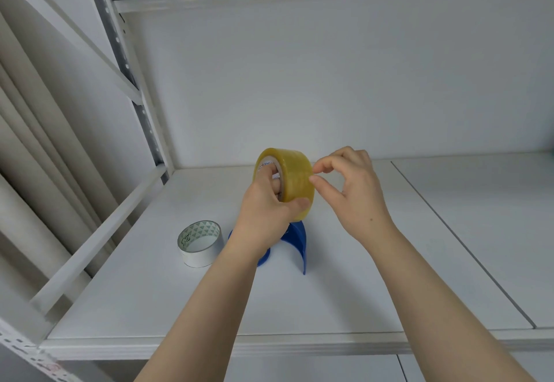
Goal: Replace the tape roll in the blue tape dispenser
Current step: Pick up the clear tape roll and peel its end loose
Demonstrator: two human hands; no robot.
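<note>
My left hand (pixel 265 210) holds a thick yellowish clear tape roll (pixel 295 176) upright above the shelf, fingers through its core and thumb on the outer face. My right hand (pixel 350 189) pinches at the roll's right edge with thumb and forefinger. Below the roll, the blue tape dispenser (pixel 295 242) lies on the white shelf (pixel 180 306), partly hidden by my left wrist. A thinner, nearly used-up roll (pixel 199 243) with a white patterned core lies flat just left of the dispenser.
The shelf has a white back wall, a metal upright post (pixel 144 117) at the left and a front lip (pixel 269 345). A seam (pixel 461 240) divides the shelf board on the right. Another shelf sits overhead.
</note>
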